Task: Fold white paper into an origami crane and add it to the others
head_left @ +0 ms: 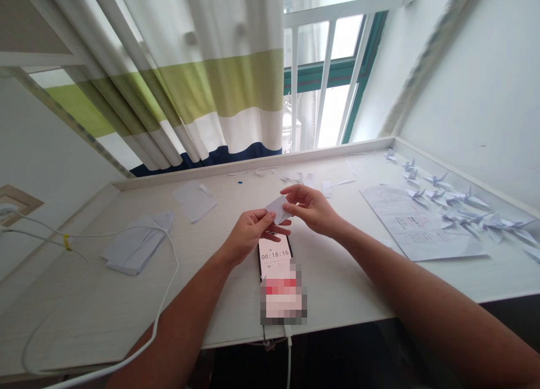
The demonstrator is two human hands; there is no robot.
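A small folded piece of white paper (277,208) is held up between my two hands above the desk. My left hand (255,231) pinches its lower left edge between thumb and fingers. At its right side, my right hand (310,208) grips it with thumb and forefinger. Just below the hands lies a phone (276,259) with a timer on its screen, partly blurred out and plugged into a cable. Several folded paper cranes (439,197) sit along the right side of the desk.
A written sheet (405,226) lies under some of the cranes. Stacked white papers (139,243) and loose sheets (194,200) are on the left. Paper strips (299,179) lie at the back. A white cable (175,254) loops across the left, over my left forearm.
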